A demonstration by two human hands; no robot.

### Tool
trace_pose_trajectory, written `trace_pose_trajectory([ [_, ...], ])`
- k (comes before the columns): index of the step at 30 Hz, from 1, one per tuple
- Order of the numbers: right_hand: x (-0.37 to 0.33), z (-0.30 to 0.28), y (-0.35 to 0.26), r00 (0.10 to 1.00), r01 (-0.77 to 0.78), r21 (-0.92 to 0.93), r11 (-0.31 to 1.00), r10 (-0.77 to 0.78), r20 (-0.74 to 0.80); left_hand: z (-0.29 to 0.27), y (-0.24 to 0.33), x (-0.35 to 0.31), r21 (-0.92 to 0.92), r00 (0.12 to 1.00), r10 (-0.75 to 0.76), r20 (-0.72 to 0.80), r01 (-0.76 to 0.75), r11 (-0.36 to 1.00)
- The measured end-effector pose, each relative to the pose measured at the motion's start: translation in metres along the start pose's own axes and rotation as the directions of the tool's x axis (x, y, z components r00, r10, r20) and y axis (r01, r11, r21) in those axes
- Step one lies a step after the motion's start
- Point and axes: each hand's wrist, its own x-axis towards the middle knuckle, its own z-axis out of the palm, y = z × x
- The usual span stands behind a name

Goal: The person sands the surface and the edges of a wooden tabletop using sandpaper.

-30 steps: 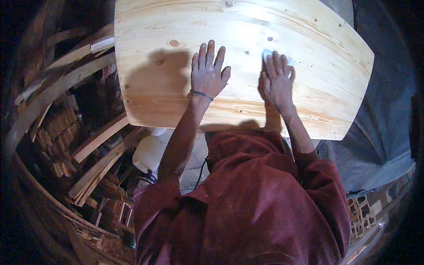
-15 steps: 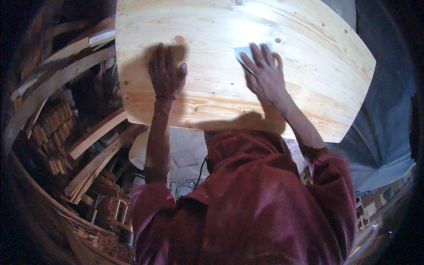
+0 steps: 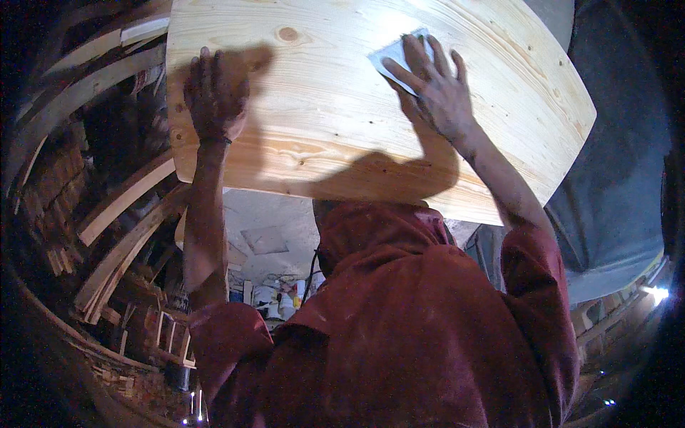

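Note:
A broad pale wooden board [image 3: 321,93] with knots and a curved outline fills the upper middle of the view. My right hand [image 3: 444,96] presses a folded, light grey-blue sheet of sandpaper [image 3: 387,60] flat on the board, its fingers spread over the sheet. Part of the sandpaper is hidden under the palm and fingers. Near the board's left edge my left hand [image 3: 216,96] lies on the wood with its fingers stretched out and nothing in it. A thin dark band circles the left wrist.
Long wooden planks [image 3: 128,203] and stacked timber lie at the left. A dark grey sheet [image 3: 610,192] hangs on the right side. Beyond the board's lower edge are several small containers [image 3: 282,303]. Shadows of my arms and head fall across the board.
My left hand has slid left along the board toward its edge. My right hand stays on the sandpaper, and more of the sheet shows. The whole view has shifted slightly.

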Motion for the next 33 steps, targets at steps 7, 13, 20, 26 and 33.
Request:
trace_pose_trajectory([
  [7,0.034,-0.001,-0.005,0.993,0.090,-0.055,0.994,-0.094,-0.069,-0.006,0.008,0.006,0.048,1.000,0.006,-0.008,-0.005,0.999],
  [13,0.016,-0.014,0.012,0.986,0.135,-0.249,0.959,-0.107,0.124,-0.010,0.011,0.009,0.105,1.000,-0.019,-0.017,0.021,0.994],
  [20,0.004,-0.003,0.029,0.984,0.177,-0.245,0.953,-0.162,0.080,0.017,-0.017,0.001,0.172,0.997,0.028,-0.077,-0.015,0.985],
  [26,0.038,-0.013,0.012,0.968,0.244,-0.271,0.931,-0.250,0.012,0.031,-0.034,0.008,0.248,0.992,0.122,0.031,-0.125,0.961],
  [33,0.041,-0.014,0.014,0.967,0.240,-0.121,0.963,-0.248,-0.056,0.054,-0.046,-0.005,0.303,0.987,0.143,-0.076,-0.114,0.946],
])
